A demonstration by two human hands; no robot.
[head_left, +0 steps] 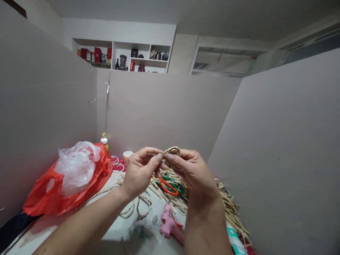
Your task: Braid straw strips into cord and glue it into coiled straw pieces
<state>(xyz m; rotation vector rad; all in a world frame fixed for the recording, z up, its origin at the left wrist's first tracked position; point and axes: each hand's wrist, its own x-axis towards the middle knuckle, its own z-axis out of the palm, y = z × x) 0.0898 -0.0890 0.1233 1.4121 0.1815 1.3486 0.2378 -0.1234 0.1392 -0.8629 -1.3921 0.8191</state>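
Note:
A small coil of braided straw cord (173, 150) is held up over the table between my two hands. My right hand (192, 170) pinches the coil, its thumb lying across the front and covering part of it. At the coil's left edge, my left hand (143, 168) grips the cord between thumb and forefinger. A loose length of the same straw cord (145, 204) lies in loops on the table below. Beneath the hands are orange-handled scissors (169, 187) and a pink hot glue gun (168, 221), partly behind my right forearm.
A red plastic bag (39, 198) with a clear bag (77, 166) on it fills the table's left side. Behind are a paper cup (128, 154), white rings (118, 167) and a yellow-and-white bottle (104, 142). Dry straw (231, 205) is heaped at right. Grey partitions (164, 109) enclose the table.

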